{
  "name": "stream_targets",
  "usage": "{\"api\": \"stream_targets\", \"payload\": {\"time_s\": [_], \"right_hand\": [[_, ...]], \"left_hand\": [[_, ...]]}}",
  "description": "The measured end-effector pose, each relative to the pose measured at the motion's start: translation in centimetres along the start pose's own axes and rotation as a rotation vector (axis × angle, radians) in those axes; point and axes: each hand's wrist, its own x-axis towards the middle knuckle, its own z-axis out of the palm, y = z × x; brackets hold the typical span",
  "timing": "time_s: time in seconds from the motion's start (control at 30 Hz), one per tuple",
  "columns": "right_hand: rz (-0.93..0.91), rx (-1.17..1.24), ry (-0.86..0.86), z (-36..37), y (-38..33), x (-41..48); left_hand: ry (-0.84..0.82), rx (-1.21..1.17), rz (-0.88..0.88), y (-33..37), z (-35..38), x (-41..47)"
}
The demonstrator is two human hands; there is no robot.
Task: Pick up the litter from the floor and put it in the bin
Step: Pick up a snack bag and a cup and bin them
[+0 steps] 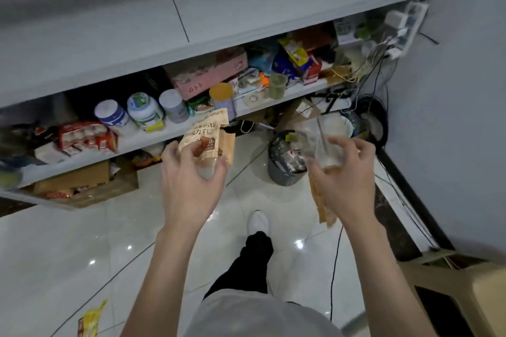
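Note:
My left hand [191, 177] grips a beige snack wrapper [206, 132] with printed text, held up in front of the shelf. My right hand [345, 172] holds a clear plastic cup [324, 142] with a straw in it, and an orange wrapper [323, 206] hangs below that hand. The cup is just right of and above the dark bin [284, 169], which stands on the floor and holds several pieces of rubbish. A yellow wrapper [91, 320] lies on the white tile floor at the bottom left.
A low grey shelf [191, 128] crammed with jars, boxes and packets runs across the left and middle. Cardboard boxes [82, 180] sit beneath it. Cables and a power strip [405, 29] hang at the right wall. A beige stool [465, 287] stands bottom right. My foot [257, 223] points at the bin.

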Motion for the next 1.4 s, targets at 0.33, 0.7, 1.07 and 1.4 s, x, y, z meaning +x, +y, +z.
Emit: {"api": "stream_targets", "payload": {"time_s": [0.33, 0.7, 1.07, 1.4], "right_hand": [[0.057, -0.135, -0.048, 0.3, 3.8, 15.8], [0.037, -0.092, -0.265, 1.8, 9.4, 27.1], [-0.089, -0.020, -0.483, 3.1, 18.9, 38.0], [-0.054, -0.015, -0.601, 15.0, 28.8, 37.2]], "left_hand": [[-0.105, -0.063, -0.061, 6.5, 11.7, 12.2], [-0.101, -0.041, -0.139, 14.0, 20.3, 16.4], [0.021, -0.077, -0.488, 17.7, 33.2, 15.6], [0.035, -0.118, -0.520, 10.7, 46.4, 17.4]]}}
